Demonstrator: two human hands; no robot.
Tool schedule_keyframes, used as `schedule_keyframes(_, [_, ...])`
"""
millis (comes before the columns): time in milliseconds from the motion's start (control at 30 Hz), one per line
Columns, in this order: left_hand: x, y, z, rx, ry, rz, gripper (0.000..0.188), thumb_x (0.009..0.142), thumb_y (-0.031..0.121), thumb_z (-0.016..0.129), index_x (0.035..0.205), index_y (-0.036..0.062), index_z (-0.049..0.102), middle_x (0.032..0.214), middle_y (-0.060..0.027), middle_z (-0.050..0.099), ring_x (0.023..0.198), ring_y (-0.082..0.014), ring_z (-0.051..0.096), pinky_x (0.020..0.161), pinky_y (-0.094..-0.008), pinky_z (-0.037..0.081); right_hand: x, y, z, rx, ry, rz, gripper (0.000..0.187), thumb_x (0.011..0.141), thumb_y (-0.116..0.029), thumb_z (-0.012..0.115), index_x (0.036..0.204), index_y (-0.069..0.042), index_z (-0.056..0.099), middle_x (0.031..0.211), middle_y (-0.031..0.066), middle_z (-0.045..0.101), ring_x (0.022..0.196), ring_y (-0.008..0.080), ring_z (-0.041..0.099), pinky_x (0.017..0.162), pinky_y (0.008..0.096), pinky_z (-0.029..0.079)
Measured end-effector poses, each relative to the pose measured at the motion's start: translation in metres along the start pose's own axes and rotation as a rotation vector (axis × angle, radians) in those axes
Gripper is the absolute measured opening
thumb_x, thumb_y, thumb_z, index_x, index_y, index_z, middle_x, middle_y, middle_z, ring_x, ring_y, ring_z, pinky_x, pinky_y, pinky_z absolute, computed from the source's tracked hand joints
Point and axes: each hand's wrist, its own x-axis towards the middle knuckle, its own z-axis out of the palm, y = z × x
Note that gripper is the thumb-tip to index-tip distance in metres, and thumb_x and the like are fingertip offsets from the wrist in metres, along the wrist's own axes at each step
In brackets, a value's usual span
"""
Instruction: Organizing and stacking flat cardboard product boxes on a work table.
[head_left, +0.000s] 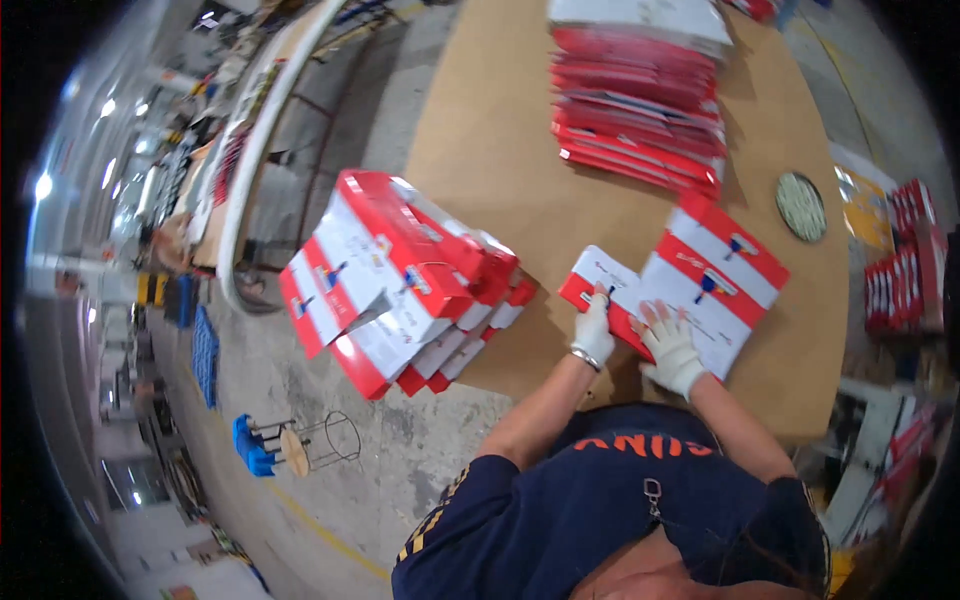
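Note:
A flat red-and-white carton blank lies on the brown cardboard-covered table, with a side flap folded out to the left. My left hand, in a white glove, presses on that flap. My right hand, also gloved, rests spread on the blank's near edge. Neither hand grips anything.
A leaning pile of assembled red-and-white boxes sits at the table's left edge. A stack of flat red blanks lies at the far side. A round perforated disc is on the right. More red boxes stand further right. A stool is on the floor.

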Motion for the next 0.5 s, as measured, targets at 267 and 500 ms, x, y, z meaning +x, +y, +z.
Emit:
schedule_keyframes(267, [0.005, 0.03, 0.003, 1.59, -0.033, 1.163, 0.066, 0.073, 0.032, 0.068, 0.127, 0.0041, 0.043, 0.135, -0.0189, 0.035, 0.129, -0.0374, 0.024, 0.107, -0.0504, 0.018, -0.02, 0.011, 0.049, 0.131, 0.132, 0.061, 0.07, 0.065, -0.034, 0.07, 0.128, -0.018, 0.044, 0.137, 0.0151, 0.037, 0.129, 0.0328, 0.031, 0.101, 0.0581, 0.022])
schedule_keyframes(500, [0.024, 0.007, 0.022, 2.129, -0.88, 1.056, 0.064, 0.076, 0.041, 0.059, 0.127, 0.0048, 0.043, 0.132, -0.0186, 0.038, 0.13, -0.0359, 0.027, 0.107, -0.0534, 0.015, -0.018, 0.006, 0.068, 0.061, 0.274, 0.005, 0.044, 0.079, -0.025, 0.05, 0.122, -0.029, 0.05, 0.129, 0.0134, 0.047, 0.12, 0.0311, 0.044, 0.096, 0.0574, 0.031])
